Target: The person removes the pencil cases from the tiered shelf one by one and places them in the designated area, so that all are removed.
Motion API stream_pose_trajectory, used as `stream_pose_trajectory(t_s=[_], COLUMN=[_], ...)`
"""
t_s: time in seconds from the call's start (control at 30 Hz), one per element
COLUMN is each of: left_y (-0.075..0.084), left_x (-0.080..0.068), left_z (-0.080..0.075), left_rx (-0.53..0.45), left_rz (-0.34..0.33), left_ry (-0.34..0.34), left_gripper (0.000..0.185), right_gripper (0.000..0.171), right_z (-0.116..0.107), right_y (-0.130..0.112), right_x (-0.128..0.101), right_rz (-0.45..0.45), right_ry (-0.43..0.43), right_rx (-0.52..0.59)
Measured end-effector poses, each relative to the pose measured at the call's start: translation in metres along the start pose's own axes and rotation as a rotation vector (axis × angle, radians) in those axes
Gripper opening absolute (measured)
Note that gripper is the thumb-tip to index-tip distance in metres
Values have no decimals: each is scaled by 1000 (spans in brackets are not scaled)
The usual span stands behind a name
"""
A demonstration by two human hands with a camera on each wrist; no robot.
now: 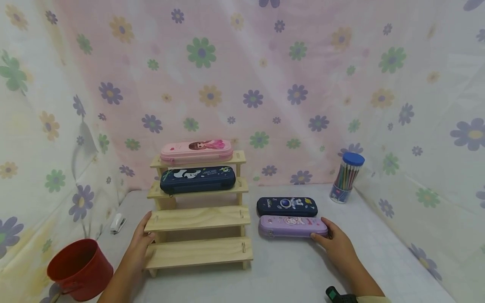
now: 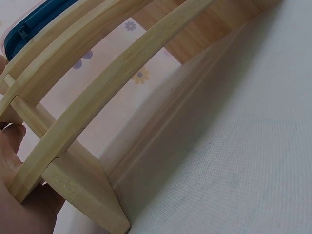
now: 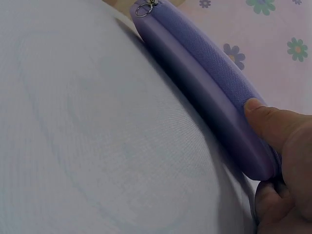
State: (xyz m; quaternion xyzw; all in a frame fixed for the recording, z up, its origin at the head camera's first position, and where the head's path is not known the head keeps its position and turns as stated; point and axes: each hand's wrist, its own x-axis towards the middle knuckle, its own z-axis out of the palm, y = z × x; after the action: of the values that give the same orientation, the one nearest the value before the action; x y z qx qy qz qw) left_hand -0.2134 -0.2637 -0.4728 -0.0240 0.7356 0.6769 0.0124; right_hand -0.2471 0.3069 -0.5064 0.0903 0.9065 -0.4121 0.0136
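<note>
A purple pencil case (image 1: 291, 226) lies flat on the grey table, right of a four-step wooden shelf (image 1: 197, 219). My right hand (image 1: 322, 235) pinches its right end. In the right wrist view the thumb (image 3: 263, 114) lies on top of the purple pencil case (image 3: 204, 83) and a finger curls under its end. My left hand (image 1: 145, 235) grips the shelf's left side between the two lower steps. The left wrist view has fingers (image 2: 12, 141) behind a slat of the wooden shelf (image 2: 107, 83). A pink case (image 1: 196, 151) sits on the top step, a navy case (image 1: 197, 179) on the second.
Another navy case (image 1: 286, 206) lies just behind the purple one. A clear tub of pencils with a blue lid (image 1: 346, 177) stands at the back right. A red bucket (image 1: 79, 269) and a small white stapler (image 1: 118, 223) are at the left. Flowered cloth walls enclose the table.
</note>
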Motion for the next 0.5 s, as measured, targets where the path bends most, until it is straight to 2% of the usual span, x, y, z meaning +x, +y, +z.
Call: stream_pose_trajectory(t_s=[0.1, 0.27, 0.5], left_y=[0, 0, 1], left_x=[-1, -2, 0], left_z=[-1, -2, 1], left_rx=[-2, 0, 18], left_rz=[8, -17, -17], left_ry=[-7, -10, 12], left_gripper=[72, 73, 71], right_gripper=[103, 98, 95], right_z=[2, 6, 6], right_y=[1, 3, 4], right_x=[2, 5, 7], right_rz=[10, 22, 27], right_ry=[1, 2, 5], right_rx=[-15, -42, -70])
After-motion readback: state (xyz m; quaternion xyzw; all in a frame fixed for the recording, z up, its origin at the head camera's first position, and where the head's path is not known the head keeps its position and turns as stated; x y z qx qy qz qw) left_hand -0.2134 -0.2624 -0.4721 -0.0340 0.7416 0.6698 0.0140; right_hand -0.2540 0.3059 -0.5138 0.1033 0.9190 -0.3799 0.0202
